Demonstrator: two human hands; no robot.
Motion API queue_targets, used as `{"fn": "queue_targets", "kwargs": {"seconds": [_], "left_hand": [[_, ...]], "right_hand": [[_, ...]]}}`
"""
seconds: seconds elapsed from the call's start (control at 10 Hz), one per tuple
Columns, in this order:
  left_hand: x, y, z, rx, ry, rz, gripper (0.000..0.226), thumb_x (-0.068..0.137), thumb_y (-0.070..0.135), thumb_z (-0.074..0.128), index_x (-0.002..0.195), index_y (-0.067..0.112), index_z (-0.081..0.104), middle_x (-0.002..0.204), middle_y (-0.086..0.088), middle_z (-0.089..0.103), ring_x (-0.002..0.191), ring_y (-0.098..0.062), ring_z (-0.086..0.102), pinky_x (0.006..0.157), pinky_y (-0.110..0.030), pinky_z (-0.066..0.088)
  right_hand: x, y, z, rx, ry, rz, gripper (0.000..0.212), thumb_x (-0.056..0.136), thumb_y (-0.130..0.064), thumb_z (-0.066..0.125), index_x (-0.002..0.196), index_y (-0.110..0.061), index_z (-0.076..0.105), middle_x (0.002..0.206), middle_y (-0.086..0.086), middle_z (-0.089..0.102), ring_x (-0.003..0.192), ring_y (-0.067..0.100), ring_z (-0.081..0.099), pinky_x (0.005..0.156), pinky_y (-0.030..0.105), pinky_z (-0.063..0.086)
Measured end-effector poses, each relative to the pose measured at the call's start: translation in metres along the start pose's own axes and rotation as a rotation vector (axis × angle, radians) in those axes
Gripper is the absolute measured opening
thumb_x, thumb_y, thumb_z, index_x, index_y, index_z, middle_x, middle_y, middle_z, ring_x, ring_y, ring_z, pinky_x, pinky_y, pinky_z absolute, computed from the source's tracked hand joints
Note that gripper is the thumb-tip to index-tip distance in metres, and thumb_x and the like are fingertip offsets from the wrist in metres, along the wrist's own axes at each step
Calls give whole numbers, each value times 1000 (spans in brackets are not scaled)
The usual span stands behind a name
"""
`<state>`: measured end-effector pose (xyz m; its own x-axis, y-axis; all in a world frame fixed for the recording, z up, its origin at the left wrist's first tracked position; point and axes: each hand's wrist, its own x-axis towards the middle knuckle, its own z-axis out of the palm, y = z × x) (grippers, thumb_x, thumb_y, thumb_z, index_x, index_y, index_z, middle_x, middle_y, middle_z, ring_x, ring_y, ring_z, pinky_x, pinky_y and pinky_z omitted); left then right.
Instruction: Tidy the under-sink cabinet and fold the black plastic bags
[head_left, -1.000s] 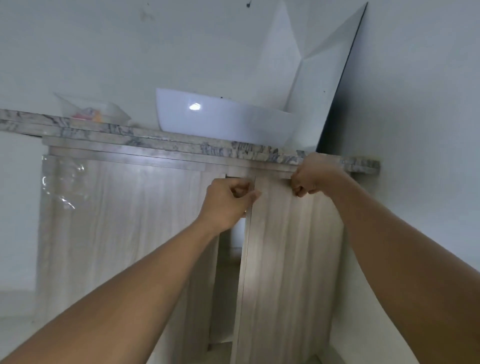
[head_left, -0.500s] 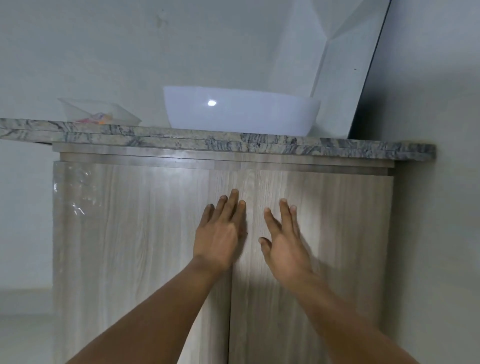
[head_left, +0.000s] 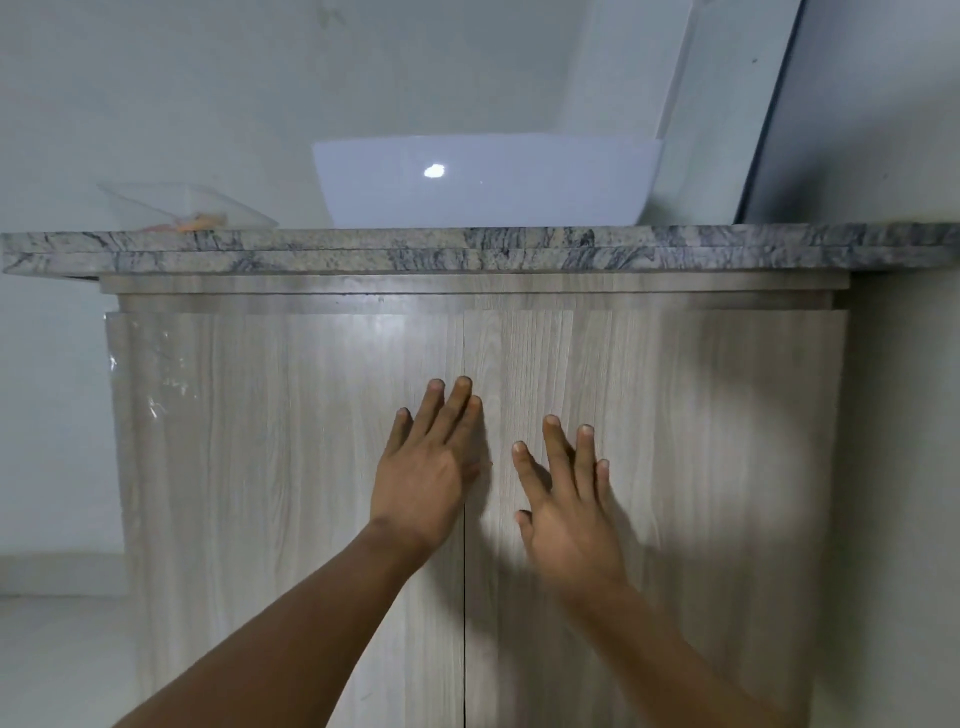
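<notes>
Single head view, low and close, square-on to the cabinet doors (head_left: 260, 467)

Looks like a home washroom here. A white basin (head_left: 483, 182) sits on top of a grey-veined stone counter (head_left: 467, 249), and a pale wood-grain cabinet (head_left: 260, 467) stands under it with both doors shut. A mirror (head_left: 727, 104) is on the plain pale wall (head_left: 156, 78) in the corner behind. A clear plastic tub (head_left: 182, 208) is on the counter, left of the basin.
</notes>
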<state>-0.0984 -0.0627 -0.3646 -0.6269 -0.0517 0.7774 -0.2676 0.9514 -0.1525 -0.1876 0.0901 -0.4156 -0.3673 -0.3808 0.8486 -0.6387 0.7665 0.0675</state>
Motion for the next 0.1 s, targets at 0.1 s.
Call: {"fn": "queue_targets", "kwargs": {"seconds": [0.1], "left_hand": [[-42, 1, 2, -93, -133, 86, 70, 99, 40, 55, 159, 23, 21, 167, 4, -1, 155, -24, 6, 121, -47, 29]], "right_hand": [[-56, 16, 12, 36, 4, -170, 71, 72, -25, 74, 140, -24, 51, 161, 7, 26, 146, 42, 23, 107, 51, 42]]}}
